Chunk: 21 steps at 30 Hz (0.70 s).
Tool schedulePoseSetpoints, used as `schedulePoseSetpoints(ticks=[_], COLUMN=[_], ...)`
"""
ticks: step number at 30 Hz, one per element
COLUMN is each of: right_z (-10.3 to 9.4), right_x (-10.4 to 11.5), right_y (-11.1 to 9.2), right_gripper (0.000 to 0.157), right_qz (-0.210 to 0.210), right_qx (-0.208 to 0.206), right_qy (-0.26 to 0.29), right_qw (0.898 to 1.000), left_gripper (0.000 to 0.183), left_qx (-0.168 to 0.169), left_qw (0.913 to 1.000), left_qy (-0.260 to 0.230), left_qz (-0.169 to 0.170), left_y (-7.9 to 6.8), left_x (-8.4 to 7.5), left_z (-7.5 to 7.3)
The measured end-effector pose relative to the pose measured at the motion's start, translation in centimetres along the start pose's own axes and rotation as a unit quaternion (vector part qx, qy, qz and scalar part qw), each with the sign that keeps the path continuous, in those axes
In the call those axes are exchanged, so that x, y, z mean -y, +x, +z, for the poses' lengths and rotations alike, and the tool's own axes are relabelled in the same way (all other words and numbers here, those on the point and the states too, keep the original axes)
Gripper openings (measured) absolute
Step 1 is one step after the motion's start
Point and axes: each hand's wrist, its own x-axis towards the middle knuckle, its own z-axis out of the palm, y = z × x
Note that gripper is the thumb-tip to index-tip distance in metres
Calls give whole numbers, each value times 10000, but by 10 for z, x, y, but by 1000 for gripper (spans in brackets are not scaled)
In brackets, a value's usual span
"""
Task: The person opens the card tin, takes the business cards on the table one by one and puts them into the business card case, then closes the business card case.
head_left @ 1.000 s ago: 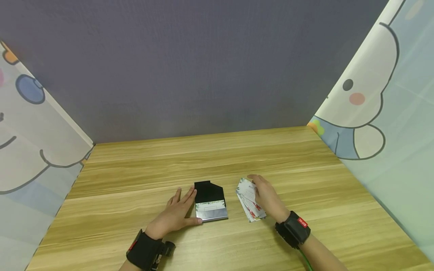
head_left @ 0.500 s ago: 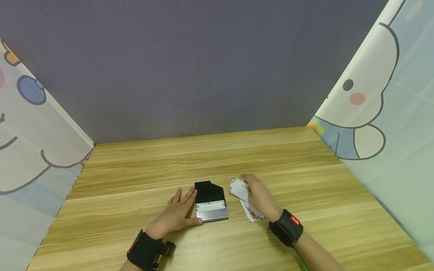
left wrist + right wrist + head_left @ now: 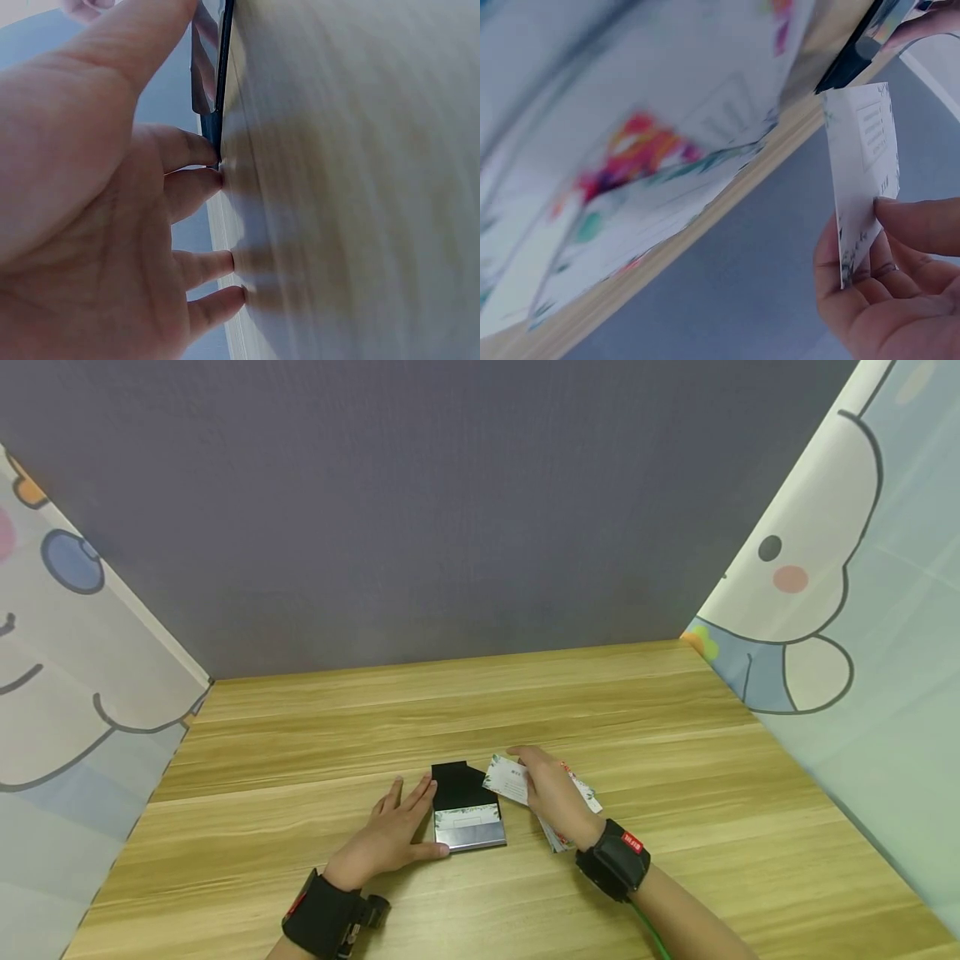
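The fingers (image 3: 900, 225) of the right hand (image 3: 553, 793) pinched a single card (image 3: 507, 779) by its near end, thumb on one face and the other fingers curled behind it. The card was lifted off the counter (image 3: 525, 702), its long axis running roughly left to right in the head view, its free end pointing toward the card case (image 3: 465, 808). That case lay just to the left of the held card, flap open and away from the person, with one card showing in its pocket. So the case's opening sat to the left of and slightly nearer than the pinched card, and the right hand was the one carrying it.

The left hand (image 3: 390, 835) lay flat on the counter, fingers (image 3: 199, 150) straight and spread, fingertips touching the case's left edge and the thumb along its near corner.

Under and behind the right hand, a fanned pile of cards (image 3: 577, 802) rested on the counter.
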Motion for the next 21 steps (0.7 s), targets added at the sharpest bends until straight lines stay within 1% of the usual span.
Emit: schedulePoseSetpoints(ticks=[14, 21], right_z=[14, 16], right_x=[15, 18], right_y=[9, 12], right_gripper=[40, 39], right_qz=[-288, -416], right_qx=[251, 224], right_qy=[208, 291], right_qw=[9991, 9985], left_gripper=[90, 90], left_qx=[21, -23], left_qw=[10000, 10000], left_qy=[6, -22], left_qz=[-25, -13], left_y=[0, 0], left_x=[1, 0], left_z=[1, 0])
